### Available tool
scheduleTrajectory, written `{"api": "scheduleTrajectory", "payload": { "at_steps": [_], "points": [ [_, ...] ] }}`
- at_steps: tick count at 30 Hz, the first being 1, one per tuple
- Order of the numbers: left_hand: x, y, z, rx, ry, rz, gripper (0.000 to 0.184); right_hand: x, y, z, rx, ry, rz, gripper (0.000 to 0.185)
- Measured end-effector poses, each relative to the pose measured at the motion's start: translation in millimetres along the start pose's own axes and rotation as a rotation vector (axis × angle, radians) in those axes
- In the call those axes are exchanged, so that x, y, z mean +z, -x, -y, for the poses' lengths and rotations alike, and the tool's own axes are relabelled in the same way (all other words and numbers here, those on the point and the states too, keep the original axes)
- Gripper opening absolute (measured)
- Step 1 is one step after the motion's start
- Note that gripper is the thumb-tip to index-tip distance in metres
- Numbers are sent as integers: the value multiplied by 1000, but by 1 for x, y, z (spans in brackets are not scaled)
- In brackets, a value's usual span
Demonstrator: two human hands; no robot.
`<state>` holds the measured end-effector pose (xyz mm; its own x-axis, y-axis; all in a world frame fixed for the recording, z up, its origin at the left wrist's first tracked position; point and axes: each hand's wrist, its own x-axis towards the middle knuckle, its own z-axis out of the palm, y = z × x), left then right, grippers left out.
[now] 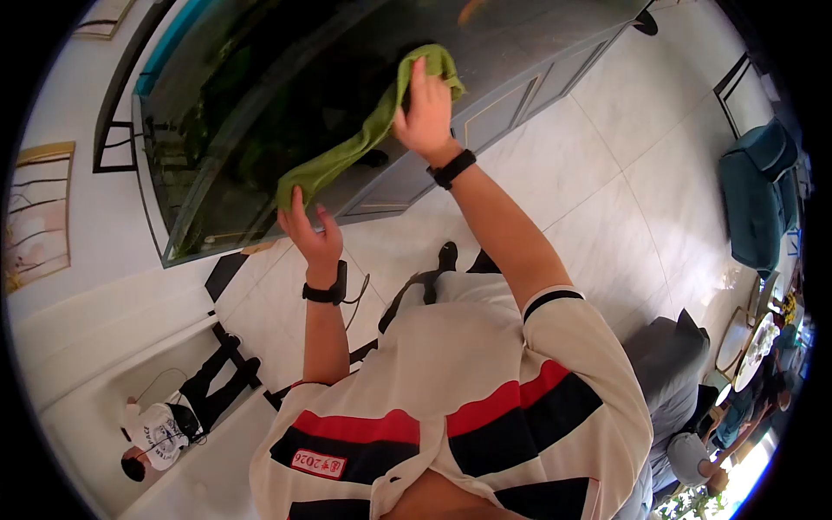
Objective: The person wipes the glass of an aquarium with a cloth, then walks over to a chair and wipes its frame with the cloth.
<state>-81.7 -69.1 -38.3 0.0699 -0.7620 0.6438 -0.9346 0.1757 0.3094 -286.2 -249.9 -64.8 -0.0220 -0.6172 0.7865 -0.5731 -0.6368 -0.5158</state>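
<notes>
A long green cloth (pixel 355 146) runs in a loose, crumpled strip across the dark glass of a large fish tank (pixel 251 130). My right hand (pixel 426 113) grips its bunched upper end, fingers laid over the fabric near the tank's lower edge. At the other end, my left hand (pixel 310 238) has its fingertips on the cloth, with the thumb apart. Between the two hands the fabric sags and lies against the glass. Each wrist wears a black band, and a thin cable hangs by the left one.
Below the tank is a grey panelled cabinet (pixel 494 117). Pale tiles (pixel 598 173) cover the floor. A teal armchair (pixel 758 195) stands at the right, with a grey sofa (pixel 663 364) nearer me. Another person (pixel 178 425) appears at lower left, and people are by a round table (pixel 756 351).
</notes>
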Motion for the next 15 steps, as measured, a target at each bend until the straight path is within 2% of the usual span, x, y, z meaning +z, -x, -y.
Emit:
{"api": "scheduleTrajectory", "payload": {
  "at_steps": [5,7,9,14,15],
  "points": [
    [24,-24,-35,24,111,160,48,-13,-4,-66,176,37,-119,87],
    [35,-34,-46,28,127,263,48,-18,4,-85,296,31,-128,80],
    [43,-45,-56,59,162,305,49,-22,18,-98,519,-99,-31,77],
    [45,-50,-58,87,183,342,51,-14,30,-105,496,-39,-75,81],
    [41,-46,-56,37,194,349,51,-15,25,-97,495,-41,-79,81]
  ]
}}
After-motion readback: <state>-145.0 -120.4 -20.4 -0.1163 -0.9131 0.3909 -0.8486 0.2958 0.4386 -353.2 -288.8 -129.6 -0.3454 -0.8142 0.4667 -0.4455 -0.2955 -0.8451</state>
